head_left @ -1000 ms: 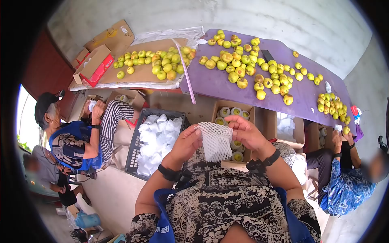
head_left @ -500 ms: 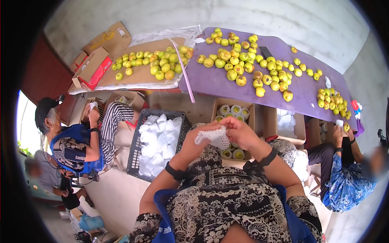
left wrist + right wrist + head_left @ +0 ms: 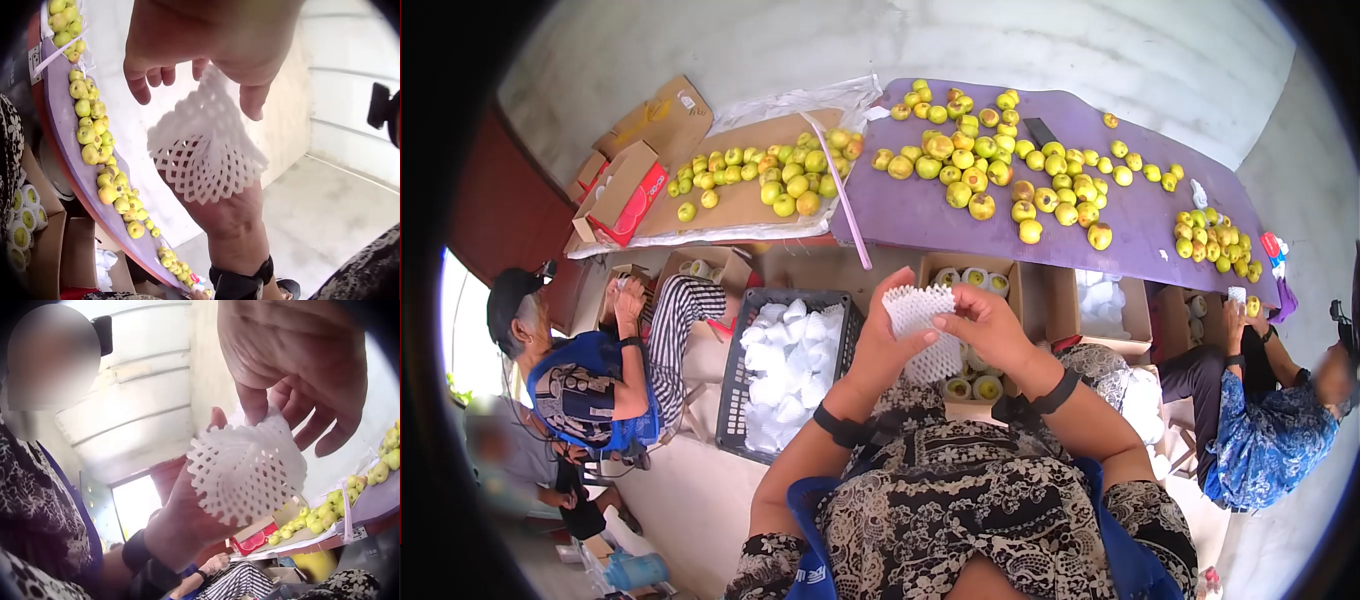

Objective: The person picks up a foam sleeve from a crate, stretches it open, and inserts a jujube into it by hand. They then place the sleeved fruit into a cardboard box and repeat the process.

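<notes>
A white foam fruit net (image 3: 923, 335), a mesh sleeve with a zigzag rim, is between my two hands in front of my lap. My left hand (image 3: 878, 345) holds it from the left, thumb across its front and fingers behind. From the other side my right hand (image 3: 992, 328) pinches it near the upper edge with thumb and fingers. In the right wrist view the flared mesh end of the net (image 3: 247, 475) faces the camera. The left wrist view shows the net (image 3: 206, 137) narrow at the top and spread below.
A black crate (image 3: 733, 410) of white foam nets stands at left. Wrapped apples fill a cardboard box (image 3: 1012, 280) beyond my hands. Loose apples lie on the purple table (image 3: 1140, 225) and the cardboard-covered table (image 3: 740, 205). People sit at left (image 3: 585, 370) and right (image 3: 1270, 440).
The net was stretched flat between both hands, then bunched and folded sideways. Now it stands upright and wider, with my left thumb over its front.
</notes>
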`<state>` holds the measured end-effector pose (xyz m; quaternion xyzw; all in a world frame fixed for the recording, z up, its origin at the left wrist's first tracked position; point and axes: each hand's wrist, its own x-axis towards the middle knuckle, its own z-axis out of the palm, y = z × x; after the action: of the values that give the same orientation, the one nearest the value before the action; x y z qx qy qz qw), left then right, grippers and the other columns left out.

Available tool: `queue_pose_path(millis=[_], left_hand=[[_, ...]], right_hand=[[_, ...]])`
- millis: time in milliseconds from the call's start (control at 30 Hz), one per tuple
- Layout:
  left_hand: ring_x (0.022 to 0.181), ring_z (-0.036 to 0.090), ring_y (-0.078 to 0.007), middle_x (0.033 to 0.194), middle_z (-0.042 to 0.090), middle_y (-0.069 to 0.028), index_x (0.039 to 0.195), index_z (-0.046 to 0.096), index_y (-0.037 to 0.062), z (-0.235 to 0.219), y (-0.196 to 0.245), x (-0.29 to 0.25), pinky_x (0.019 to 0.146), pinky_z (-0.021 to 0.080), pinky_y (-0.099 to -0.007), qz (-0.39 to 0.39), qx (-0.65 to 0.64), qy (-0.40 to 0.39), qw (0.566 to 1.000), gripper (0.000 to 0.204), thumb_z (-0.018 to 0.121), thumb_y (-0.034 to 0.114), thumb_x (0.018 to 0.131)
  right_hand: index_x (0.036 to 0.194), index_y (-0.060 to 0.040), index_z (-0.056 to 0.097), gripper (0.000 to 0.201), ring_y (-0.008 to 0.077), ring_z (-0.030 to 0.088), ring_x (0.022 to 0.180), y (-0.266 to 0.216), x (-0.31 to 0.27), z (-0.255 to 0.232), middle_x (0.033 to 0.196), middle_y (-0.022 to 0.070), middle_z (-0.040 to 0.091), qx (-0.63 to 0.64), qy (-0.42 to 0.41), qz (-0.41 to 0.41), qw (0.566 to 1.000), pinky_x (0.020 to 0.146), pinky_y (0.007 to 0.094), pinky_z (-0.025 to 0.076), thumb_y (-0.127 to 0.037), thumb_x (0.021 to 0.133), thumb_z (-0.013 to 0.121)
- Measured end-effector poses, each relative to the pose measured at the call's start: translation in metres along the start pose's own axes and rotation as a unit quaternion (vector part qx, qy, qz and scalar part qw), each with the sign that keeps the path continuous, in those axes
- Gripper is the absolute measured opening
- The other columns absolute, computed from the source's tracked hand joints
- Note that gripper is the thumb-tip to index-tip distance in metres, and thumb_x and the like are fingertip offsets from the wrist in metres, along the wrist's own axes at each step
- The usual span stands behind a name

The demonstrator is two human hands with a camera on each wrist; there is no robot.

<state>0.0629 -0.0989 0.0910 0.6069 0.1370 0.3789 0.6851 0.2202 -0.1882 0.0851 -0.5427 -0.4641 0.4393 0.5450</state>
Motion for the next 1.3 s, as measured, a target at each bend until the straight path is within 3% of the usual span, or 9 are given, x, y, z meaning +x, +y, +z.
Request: queue_pose_path(millis=[167, 400, 500, 567, 833, 933, 1000, 1233, 1300], left_hand=[[0.113, 0.054, -0.0161, 0.122, 0.057, -0.0043, 0.133, 0.049, 0.0033, -0.006, -0.018, -0.005, 0.099, 0.043, -0.0327, -0.153, 0.017, -0.115, 0.981, 0.054, 0.069, 0.008, 0.084], [0.102, 0.06, -0.0169, 0.111, 0.064, -0.0052, 0.124, 0.056, 0.003, 0.009, -0.013, -0.009, 0.086, 0.05, -0.0317, -0.199, 0.002, -0.272, 0.941, 0.035, 0.062, 0.004, 0.089], [0.091, 0.063, -0.0159, 0.093, 0.066, -0.0042, 0.103, 0.064, 0.0028, 0.018, -0.016, -0.015, 0.08, 0.051, -0.0285, -0.237, -0.065, -0.294, 0.924, 0.014, 0.056, 0.004, 0.091], [0.089, 0.063, -0.0158, 0.092, 0.065, -0.0041, 0.1, 0.064, 0.0029, 0.014, -0.017, -0.014, 0.078, 0.051, -0.0288, -0.193, -0.028, -0.324, 0.926, 0.012, 0.057, 0.004, 0.091], [0.083, 0.061, -0.0159, 0.087, 0.064, -0.0046, 0.089, 0.062, 0.0037, 0.004, -0.05, -0.025, 0.071, 0.051, -0.0307, 0.003, 0.19, -0.256, 0.948, 0.006, 0.056, 0.004, 0.09], [0.081, 0.061, -0.0162, 0.087, 0.063, -0.0039, 0.099, 0.06, 0.0031, 0.006, -0.034, -0.015, 0.073, 0.051, -0.0308, 0.14, 0.36, -0.327, 0.862, 0.011, 0.057, 0.004, 0.089], [0.078, 0.062, -0.0172, 0.087, 0.062, -0.0042, 0.104, 0.057, 0.0031, 0.015, -0.011, -0.015, 0.074, 0.052, -0.0327, -0.151, 0.2, -0.295, 0.922, 0.014, 0.057, 0.003, 0.09], [0.077, 0.064, -0.0172, 0.087, 0.063, -0.007, 0.102, 0.057, 0.0023, 0.019, -0.003, -0.017, 0.07, 0.054, -0.0315, -0.07, 0.157, -0.277, 0.945, 0.01, 0.052, 0.001, 0.093], [0.093, 0.064, -0.0237, 0.097, 0.067, -0.0084, 0.101, 0.063, 0.0038, 0.008, -0.014, -0.011, 0.082, 0.05, -0.033, -0.2, 0.232, -0.308, 0.901, 0.015, 0.054, 0.015, 0.097]], right_hand=[[0.104, -0.0032, 0.063, 0.023, 0.0129, 0.055, 0.104, 0.002, 0.005, -0.003, 0.115, 0.0041, 0.058, -0.173, 0.117, -0.265, 0.941, 0.093, 0.031, 0.044, -0.013, 0.085, 0.071], [0.119, -0.005, 0.063, 0.032, 0.0161, 0.06, 0.103, -0.03, -0.002, -0.009, 0.108, 0.0048, 0.066, 0.007, -0.198, 0.07, 0.978, 0.09, 0.0298, 0.047, -0.022, 0.092, 0.063], [0.121, -0.0068, 0.06, 0.037, 0.0183, 0.064, 0.091, -0.036, -0.015, 0.002, 0.102, 0.0081, 0.069, -0.112, -0.202, -0.059, 0.971, 0.081, 0.0304, 0.051, -0.032, 0.094, 0.06], [0.111, -0.007, 0.062, 0.029, 0.0178, 0.064, 0.078, -0.033, -0.015, 0.013, 0.088, 0.0057, 0.067, -0.184, -0.178, -0.228, 0.939, 0.072, 0.0302, 0.052, -0.031, 0.097, 0.056], [0.101, -0.0075, 0.058, 0.027, 0.0083, 0.055, 0.061, -0.028, -0.025, 0.015, 0.069, 0.0006, 0.057, 0.164, -0.132, -0.047, 0.976, 0.056, 0.0242, 0.045, -0.033, 0.101, 0.049], [0.1, -0.0068, 0.057, 0.027, 0.0082, 0.055, 0.062, -0.034, -0.027, 0.011, 0.071, -0.0006, 0.056, 0.148, -0.122, -0.01, 0.981, 0.056, 0.0244, 0.046, -0.033, 0.101, 0.05], [0.099, -0.0061, 0.056, 0.028, 0.0079, 0.054, 0.063, -0.052, -0.033, 0.008, 0.073, -0.0008, 0.056, 0.146, -0.098, 0.027, 0.984, 0.057, 0.0245, 0.046, -0.033, 0.101, 0.05], [0.102, -0.0067, 0.055, 0.025, 0.0063, 0.051, 0.068, -0.051, -0.031, 0.016, 0.079, 0.0013, 0.058, 0.162, -0.106, -0.038, 0.98, 0.055, 0.0211, 0.044, -0.031, 0.102, 0.048], [0.102, -0.0066, 0.055, 0.025, 0.0063, 0.052, 0.068, -0.045, -0.032, 0.017, 0.08, 0.0021, 0.058, 0.167, -0.108, -0.028, 0.98, 0.057, 0.0215, 0.045, -0.03, 0.102, 0.048]])
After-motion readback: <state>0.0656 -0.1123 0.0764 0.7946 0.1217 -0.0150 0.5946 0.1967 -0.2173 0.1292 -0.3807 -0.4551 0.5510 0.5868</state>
